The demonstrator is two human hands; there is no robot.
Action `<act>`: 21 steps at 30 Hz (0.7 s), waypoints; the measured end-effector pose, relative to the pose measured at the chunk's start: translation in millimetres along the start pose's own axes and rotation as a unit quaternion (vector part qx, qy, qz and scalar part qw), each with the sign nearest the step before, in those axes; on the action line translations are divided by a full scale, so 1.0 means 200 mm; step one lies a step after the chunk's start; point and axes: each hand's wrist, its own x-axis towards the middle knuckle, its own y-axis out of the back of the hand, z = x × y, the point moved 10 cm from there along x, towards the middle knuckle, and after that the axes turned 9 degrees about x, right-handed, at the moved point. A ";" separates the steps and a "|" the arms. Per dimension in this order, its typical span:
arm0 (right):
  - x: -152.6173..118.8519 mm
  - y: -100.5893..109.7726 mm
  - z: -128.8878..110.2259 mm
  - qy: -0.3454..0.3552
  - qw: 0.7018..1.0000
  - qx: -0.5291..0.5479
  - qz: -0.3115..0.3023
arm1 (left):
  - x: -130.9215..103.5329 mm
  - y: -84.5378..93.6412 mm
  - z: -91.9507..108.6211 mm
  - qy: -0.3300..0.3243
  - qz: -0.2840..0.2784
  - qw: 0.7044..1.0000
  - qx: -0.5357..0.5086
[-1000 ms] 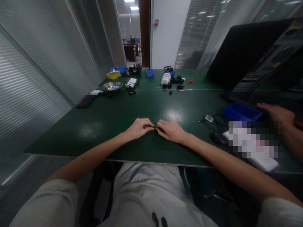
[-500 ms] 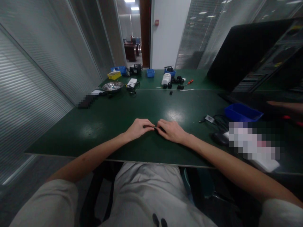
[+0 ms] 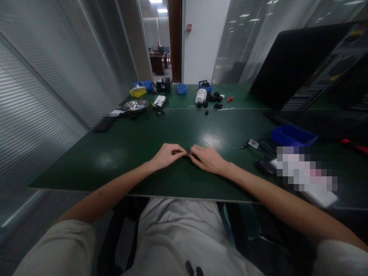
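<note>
Close to the front of the green table [image 3: 161, 132], my left hand [image 3: 168, 156] pinches one end of a small thin dark piece [image 3: 188, 155]. My right hand [image 3: 207, 158] has its fingers curled on the other end of that piece, its knuckles facing up. Both hands nearly meet fingertip to fingertip, low over the tabletop. Fingers cover most of the piece, and its kind is too small to make out; a short pale glint shows between the fingertips.
To the right lie a black cable with a white label [image 3: 253, 143], a blue bin [image 3: 293, 135] and a dark mouse [image 3: 266, 167]. Further back are a metal bowl [image 3: 136, 106], a red screwdriver [image 3: 229, 99] and a small blue basket [image 3: 181, 89]. A large black computer case [image 3: 293, 65] stands far right.
Another person's hand at the right edge has gone out of view. My fingertips have drawn very slightly apart, and more of the thin piece shows between them.
</note>
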 end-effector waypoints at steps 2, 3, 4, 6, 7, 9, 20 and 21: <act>0.00 0.00 0.00 -0.002 1.000 -0.004 0.002 | 0.00 0.00 0.00 -0.001 0.008 1.000 0.004; 0.00 0.00 0.00 -0.004 1.000 -0.005 0.002 | 0.00 0.00 0.00 0.002 0.015 1.000 0.004; 0.00 0.00 0.00 -0.006 1.000 -0.008 0.002 | 0.01 0.01 -0.01 0.008 0.025 1.000 0.004; 0.00 0.00 0.00 -0.009 1.000 -0.011 0.002 | 0.01 0.04 -0.04 0.021 0.051 0.998 0.012; 0.00 0.00 0.01 -0.009 1.000 -0.012 0.002 | 0.02 0.05 -0.05 0.022 0.061 0.998 0.023; 0.00 -0.01 0.01 -0.009 1.000 -0.011 0.002 | 0.03 0.06 -0.05 0.007 0.067 0.996 0.052; 0.00 0.01 0.01 -0.013 1.000 0.015 0.009 | 0.03 0.05 -0.06 -0.005 0.022 0.998 0.062; 0.00 0.02 0.01 -0.014 1.000 0.022 0.011 | 0.02 0.05 -0.05 -0.006 0.023 0.998 0.065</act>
